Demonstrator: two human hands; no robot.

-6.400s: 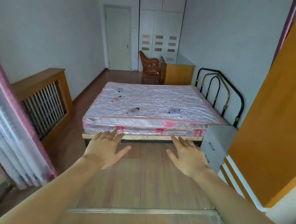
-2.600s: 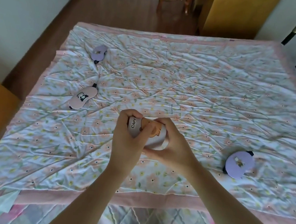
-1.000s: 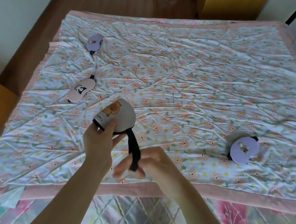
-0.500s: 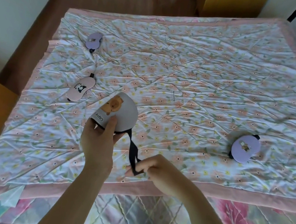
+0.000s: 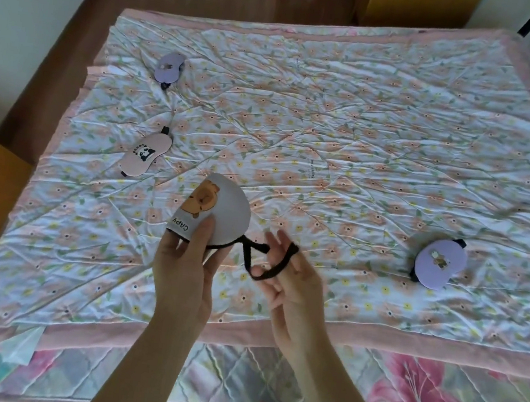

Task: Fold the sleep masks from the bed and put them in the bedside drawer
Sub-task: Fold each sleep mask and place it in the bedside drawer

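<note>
Beneath both hands spreads a crumpled floral-print bedsheet (image 5: 344, 150). The left hand (image 5: 184, 271) pinches a folded grey capybara-print sleep mask (image 5: 223, 212) above it; just right, the right hand (image 5: 294, 285), fingers spread, has the mask's black elastic strap (image 5: 266, 266) looped around them.

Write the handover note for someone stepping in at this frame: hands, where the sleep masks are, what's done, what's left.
Left hand: pinching the folded grey sleep mask with the brown bear print, held above the bed.
Right hand: the mask's black elastic strap is looped over its fingers, apparently mid-wrap.
On the floral bedsheet: pink panda-print sleep mask at left, lilac sleep mask far left, another lilac sleep mask at right; none is being held.
Done: grey mask folded.
Left: secure its strap, handle the other three, put all four in the bedside drawer, which is out of view.
</note>
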